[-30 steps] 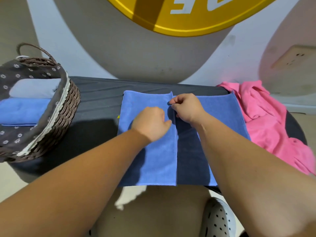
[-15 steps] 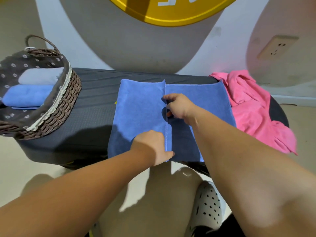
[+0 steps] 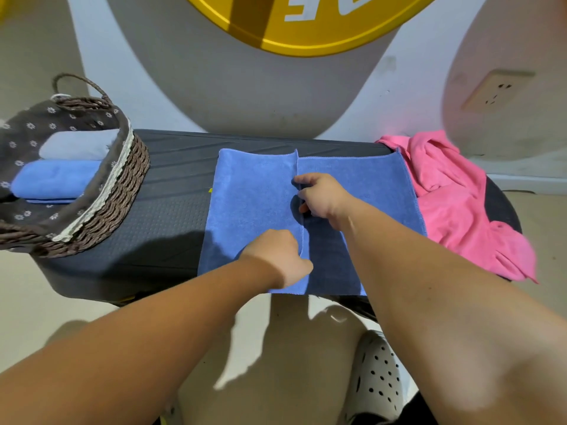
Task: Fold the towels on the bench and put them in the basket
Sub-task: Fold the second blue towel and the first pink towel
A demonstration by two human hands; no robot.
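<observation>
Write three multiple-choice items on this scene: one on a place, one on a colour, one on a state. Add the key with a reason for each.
1. The basket stands:
A. on the left end of the bench
B. on the floor
C. on the person's lap

2. The crumpled towel at the bench's right end is:
A. green
B. white
C. pink

3. The blue towel on the bench is:
A. rolled into a tube
B. spread flat with one flap folded to the middle
C. bunched in a heap

Key:
1 A, since its wicker wall sits on the bench's left end.
2 C, since the cloth is bright pink.
3 B, since it lies flat and a flap's edge runs down its middle.
</observation>
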